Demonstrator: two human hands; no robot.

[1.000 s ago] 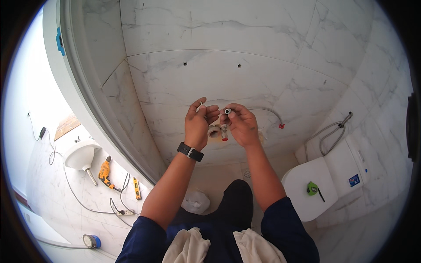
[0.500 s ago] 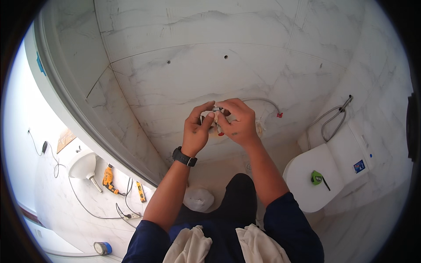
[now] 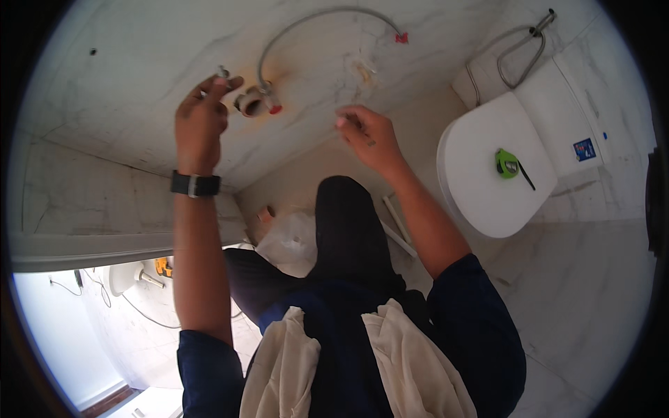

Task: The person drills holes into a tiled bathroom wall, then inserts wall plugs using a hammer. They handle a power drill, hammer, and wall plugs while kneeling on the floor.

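Observation:
In a pinch between thumb and fingers, my left hand (image 3: 202, 115) holds a small metal fitting (image 3: 223, 72) up near the marble-look wall. Just right of that hand, a round drain pipe opening (image 3: 249, 104) comes out of the wall, its rim stained. Beside the opening sits an angle valve with a red handle (image 3: 275, 109). A braided hose (image 3: 306, 15) arcs from this valve to a red-handled fitting (image 3: 401, 38) on the wall. My right hand (image 3: 369, 136) is apart from everything, over the floor, its fingers curled together. Whatever is in them, if anything, is hidden.
A white toilet (image 3: 481, 181) stands at right, a green tape measure (image 3: 507, 164) on its lid. Another hose (image 3: 512, 66) loops above it. On the floor lie a clear plastic bag (image 3: 289, 237) and pale pipe lengths (image 3: 398, 230). A doorway at lower left shows a yellow drill (image 3: 163, 267).
My hands, together around the fitting before, have separated: the left went leftward with the fitting, the right moved lower. The view has turned, bringing the drain pipe, valve and hose into sight.

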